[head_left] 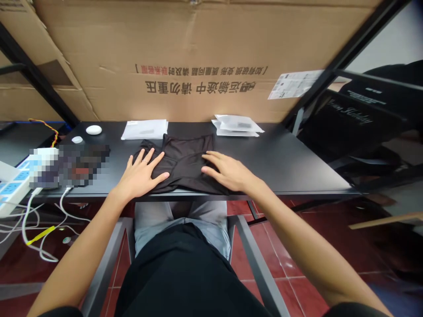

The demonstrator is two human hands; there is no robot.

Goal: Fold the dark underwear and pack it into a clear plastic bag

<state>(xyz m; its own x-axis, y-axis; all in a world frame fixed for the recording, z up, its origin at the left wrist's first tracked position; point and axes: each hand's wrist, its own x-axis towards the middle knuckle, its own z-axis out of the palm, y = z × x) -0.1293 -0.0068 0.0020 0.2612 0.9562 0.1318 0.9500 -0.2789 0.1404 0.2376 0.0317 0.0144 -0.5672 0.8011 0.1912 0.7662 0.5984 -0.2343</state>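
Two hands are in view, both the person's own. The left hand [140, 174] lies open and palm down, its fingers spread across the left part of a black garment [185, 165], with a ring on one finger. The right hand [228, 172] is also open and flat, fingers together, pressing on the garment's right part. Neither hand is closed or gripping. The single garment, of thin, slightly glossy fabric, lies between and under both hands on a black desk [280, 163], close to the desk's near edge.

Beyond the hands are two groups of white plastic-wrapped packets. One flat packet [144, 129] lies ahead of the left hand, and a loose stack of about three packets [236, 125] lies ahead of the right hand. Further out past the left hand are one white computer mouse [94, 130] and one small white oval object [77, 139]. Nearer that hand, a pixelated patch [82, 165] hides whatever lies there. Beyond it, at the desk's end, sits one blue-and-white power strip [13, 187] with white cables [33, 229] trailing below. Ahead of both hands, one large cardboard carton [198, 57] stands behind the desk, with one printed paper label [294, 83] stuck on it, up and to the right of the right hand.
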